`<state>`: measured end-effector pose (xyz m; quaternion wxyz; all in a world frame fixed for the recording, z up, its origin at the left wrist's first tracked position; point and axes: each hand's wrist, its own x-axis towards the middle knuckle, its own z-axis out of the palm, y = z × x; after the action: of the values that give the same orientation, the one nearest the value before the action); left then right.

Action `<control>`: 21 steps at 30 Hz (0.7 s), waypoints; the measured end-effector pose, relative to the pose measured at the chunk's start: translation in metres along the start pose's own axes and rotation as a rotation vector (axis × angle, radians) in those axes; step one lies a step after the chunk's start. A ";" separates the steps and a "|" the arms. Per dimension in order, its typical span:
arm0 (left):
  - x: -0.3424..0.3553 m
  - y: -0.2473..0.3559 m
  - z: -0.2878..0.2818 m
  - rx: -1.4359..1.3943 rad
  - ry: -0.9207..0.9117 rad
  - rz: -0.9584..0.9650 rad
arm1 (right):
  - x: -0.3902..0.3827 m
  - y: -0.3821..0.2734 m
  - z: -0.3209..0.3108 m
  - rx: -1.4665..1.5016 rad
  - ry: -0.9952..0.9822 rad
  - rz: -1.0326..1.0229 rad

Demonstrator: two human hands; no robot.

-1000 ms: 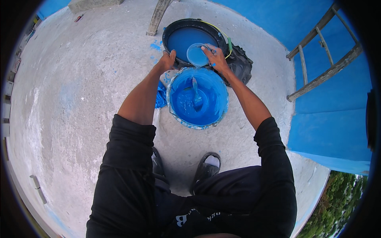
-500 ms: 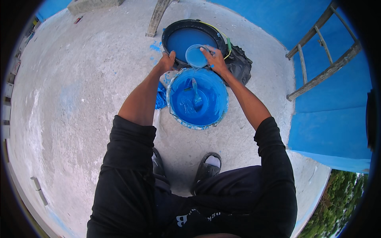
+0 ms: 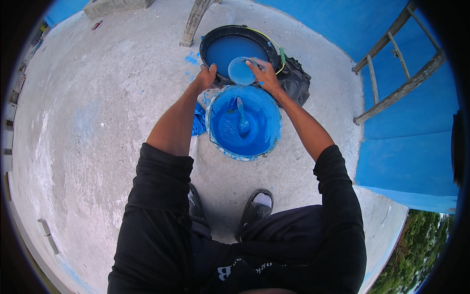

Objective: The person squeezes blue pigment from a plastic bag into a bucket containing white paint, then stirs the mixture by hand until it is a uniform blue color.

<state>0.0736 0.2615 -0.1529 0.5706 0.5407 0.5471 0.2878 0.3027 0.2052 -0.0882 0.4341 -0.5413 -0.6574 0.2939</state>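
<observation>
A black bucket (image 3: 204, 43) with bluish liquid inside stands in front of me. My left hand (image 3: 206, 76) grips its near left rim, the thumb over the edge. In my right hand (image 3: 265, 75) is a clear plastic cup (image 3: 241, 71), held at the near side of the black bucket, with blue showing in it. Nearer to me stands a paint-smeared bucket (image 3: 243, 157) with blue paint at its bottom. A paintbrush (image 3: 242, 120) coated in blue leans inside it, handle pointing away from me.
Black plastic sheeting (image 3: 297, 81) lies right of the black bucket, a crumpled blue thing (image 3: 198, 120) left of the paint bucket. A wooden ladder (image 3: 400, 81) rests against the blue wall (image 3: 409, 152). Wooden legs (image 3: 196, 22) stand on the concrete floor (image 3: 98, 147) beyond.
The cup has shifted very slightly left and toward the black bucket's middle. My left hand keeps its hold on the rim, and the brush stays in the paint bucket.
</observation>
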 end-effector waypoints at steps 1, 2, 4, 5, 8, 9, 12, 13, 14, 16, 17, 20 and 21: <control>-0.001 0.002 0.000 -0.002 -0.014 0.000 | 0.000 0.001 0.000 0.001 0.000 0.001; 0.000 0.001 -0.001 -0.003 -0.024 0.000 | 0.000 0.001 0.000 0.007 0.000 -0.002; 0.002 0.000 -0.002 -0.001 -0.035 0.000 | 0.001 0.002 0.000 0.018 0.002 -0.008; 0.003 -0.001 -0.002 0.001 -0.041 0.000 | 0.002 0.002 0.000 0.008 -0.006 -0.011; 0.003 -0.004 -0.003 0.012 -0.028 0.002 | 0.004 -0.004 -0.002 -0.031 -0.057 0.023; 0.003 -0.005 -0.006 -0.007 -0.054 0.012 | 0.006 -0.008 -0.004 -0.049 -0.094 0.063; 0.003 -0.003 -0.008 -0.026 -0.107 0.033 | 0.010 -0.008 -0.005 -0.016 -0.111 0.148; 0.002 -0.002 -0.006 -0.008 -0.102 0.031 | 0.012 -0.006 -0.003 0.009 -0.102 0.171; 0.003 -0.002 -0.007 0.012 -0.093 0.027 | 0.015 -0.003 -0.001 0.012 -0.096 0.214; 0.004 -0.003 -0.009 0.033 -0.106 0.020 | 0.021 0.003 0.002 0.015 -0.083 0.301; 0.001 0.001 -0.011 0.048 -0.110 0.019 | 0.024 0.002 0.003 0.016 -0.085 0.336; -0.011 0.012 -0.015 0.036 -0.141 -0.025 | 0.028 -0.001 0.006 0.014 -0.084 0.418; -0.014 0.016 -0.015 0.076 -0.163 -0.037 | 0.028 -0.003 0.006 0.010 -0.081 0.430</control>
<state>0.0604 0.2575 -0.1308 0.5974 0.5735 0.5192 0.2112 0.2949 0.2325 -0.0818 0.3372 -0.6547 -0.5423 0.4044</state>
